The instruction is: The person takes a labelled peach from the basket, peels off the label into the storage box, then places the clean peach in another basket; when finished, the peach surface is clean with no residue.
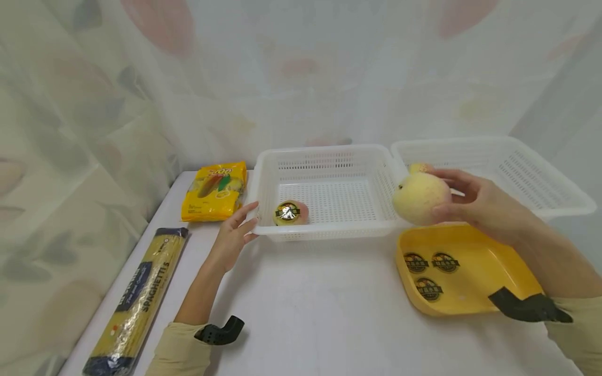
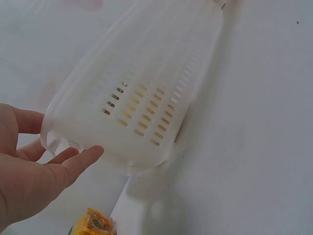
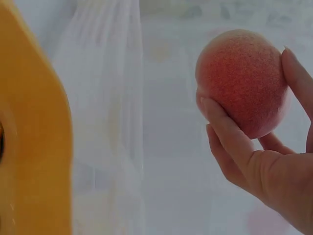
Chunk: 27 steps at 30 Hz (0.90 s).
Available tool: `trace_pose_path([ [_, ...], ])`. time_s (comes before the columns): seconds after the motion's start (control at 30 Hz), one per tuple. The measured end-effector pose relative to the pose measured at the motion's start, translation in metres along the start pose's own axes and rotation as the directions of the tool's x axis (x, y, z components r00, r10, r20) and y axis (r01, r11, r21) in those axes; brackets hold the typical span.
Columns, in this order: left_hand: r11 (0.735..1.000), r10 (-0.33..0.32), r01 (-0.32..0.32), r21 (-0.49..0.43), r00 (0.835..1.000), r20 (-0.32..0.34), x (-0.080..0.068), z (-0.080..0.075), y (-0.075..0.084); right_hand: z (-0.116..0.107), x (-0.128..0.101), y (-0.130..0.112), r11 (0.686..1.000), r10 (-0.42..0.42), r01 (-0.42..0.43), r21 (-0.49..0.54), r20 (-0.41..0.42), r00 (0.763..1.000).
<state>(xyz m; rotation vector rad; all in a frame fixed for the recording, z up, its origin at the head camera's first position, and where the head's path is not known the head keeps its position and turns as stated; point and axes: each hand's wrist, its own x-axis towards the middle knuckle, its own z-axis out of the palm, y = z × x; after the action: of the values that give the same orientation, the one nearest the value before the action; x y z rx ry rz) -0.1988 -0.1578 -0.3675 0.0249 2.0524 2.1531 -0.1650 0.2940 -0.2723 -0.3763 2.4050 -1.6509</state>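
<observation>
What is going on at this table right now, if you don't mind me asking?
A person's right hand holds a peach in the air between the yellow tray and the nearer white basket. The left hand rests its fingers against that basket's left corner. One labelled peach already lies inside it. A second white basket stands to the right, and a spaghetti pack and a yellow snack bag lie to the left.
</observation>
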Motion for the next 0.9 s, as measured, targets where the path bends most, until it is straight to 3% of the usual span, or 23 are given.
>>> trace_pose_path([
  [0.17, 1.000, 0.001, -0.001, -0.008, 1.000, 0.000, 0.000, 0.000, 0.000, -0.041, 0.024, 0.003, 0.984, 0.034, -0.051, -0.171, -0.096, 0.995],
  [0.33, 1.000, -0.006, 0.006, -0.010, 1.000, 0.005, 0.001, 0.001, -0.001, -0.081, 0.048, 0.021, 0.989, 0.035, -0.056, -0.140, -0.146, 0.989],
  [0.53, 1.000, -0.013, 0.013, -0.015, 1.000, 0.001, 0.001, 0.001, 0.000, -0.118, 0.072, 0.049, 0.990, 0.068, -0.083, -0.117, -0.133, 0.989],
  [0.73, 1.000, -0.015, 0.015, -0.019, 1.000, -0.004, 0.000, 0.000, 0.000, -0.140, 0.086, 0.081, 0.977, 0.193, -0.201, -0.066, -0.113, 0.975],
  [0.9, 1.000, -0.016, 0.016, -0.022, 1.000, 0.001, -0.001, 0.000, 0.000, -0.150, 0.088, 0.106, 0.956, 0.241, -0.252, -0.150, -0.092, 0.966],
])
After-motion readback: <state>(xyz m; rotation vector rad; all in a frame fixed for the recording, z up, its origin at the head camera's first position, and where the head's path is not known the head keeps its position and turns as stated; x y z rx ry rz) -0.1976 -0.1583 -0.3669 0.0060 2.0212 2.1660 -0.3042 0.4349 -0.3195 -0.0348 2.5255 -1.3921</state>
